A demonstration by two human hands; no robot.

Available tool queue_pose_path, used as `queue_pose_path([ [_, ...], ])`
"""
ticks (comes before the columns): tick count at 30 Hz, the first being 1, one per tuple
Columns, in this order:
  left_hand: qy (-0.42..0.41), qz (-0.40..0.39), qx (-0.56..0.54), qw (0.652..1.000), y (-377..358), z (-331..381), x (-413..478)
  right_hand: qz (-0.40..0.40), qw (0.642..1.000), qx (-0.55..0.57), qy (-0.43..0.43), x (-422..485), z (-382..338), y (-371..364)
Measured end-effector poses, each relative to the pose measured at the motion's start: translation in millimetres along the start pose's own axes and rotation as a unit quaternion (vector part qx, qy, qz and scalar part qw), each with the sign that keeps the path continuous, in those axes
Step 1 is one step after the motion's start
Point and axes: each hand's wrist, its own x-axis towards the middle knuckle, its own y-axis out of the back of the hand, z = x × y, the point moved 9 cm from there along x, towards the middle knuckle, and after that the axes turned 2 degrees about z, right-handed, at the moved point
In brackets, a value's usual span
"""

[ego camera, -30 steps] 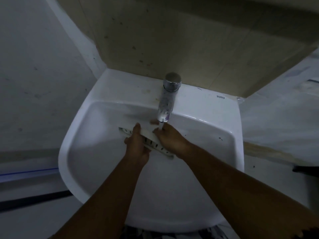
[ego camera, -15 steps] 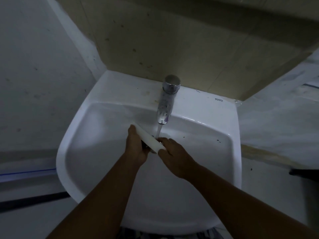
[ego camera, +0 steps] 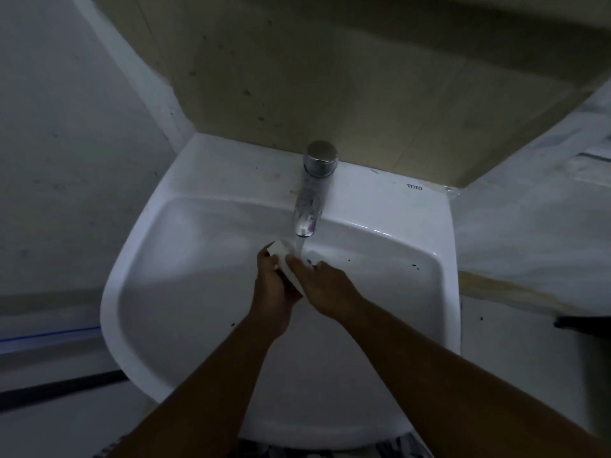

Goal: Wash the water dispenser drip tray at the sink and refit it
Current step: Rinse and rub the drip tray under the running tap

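Centre frame, over white sink [ego camera: 205,292]: left hand [ego camera: 271,292] and right hand [ego camera: 325,285], fingers pinching white drip tray [ego camera: 286,262] under running tap [ego camera: 312,193].

white sink [ego camera: 205,226], chrome tap [ego camera: 310,200]

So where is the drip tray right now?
In the head view, the drip tray is over the middle of the sink, held between the left hand and right hand, just under the running tap.

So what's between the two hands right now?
The white drip tray, turned on edge, sits between the left hand and right hand, under the tap's stream, in the head view.
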Motion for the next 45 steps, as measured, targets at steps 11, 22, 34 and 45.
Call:
queue_pose_path([
  [11,0.026,0.054,-0.049,0.997,8.4,3.0,16.6,0.013,0.994,-0.106,0.030,-2.5,-1.6,-23.2],
  [22,0.096,0.057,-0.200,0.973,9.1,3.6,33.4,0.057,0.988,-0.110,0.094,-22.8,12.9,10.3],
  [34,-0.057,0.099,0.058,0.992,18.8,20.4,32.5,-0.174,0.965,0.188,-0.056,-25.8,30.8,-1.5],
  [45,0.084,0.048,-0.043,0.994,8.7,-17.2,33.4,0.035,0.990,-0.127,0.046,-29.1,28.0,8.6],
])
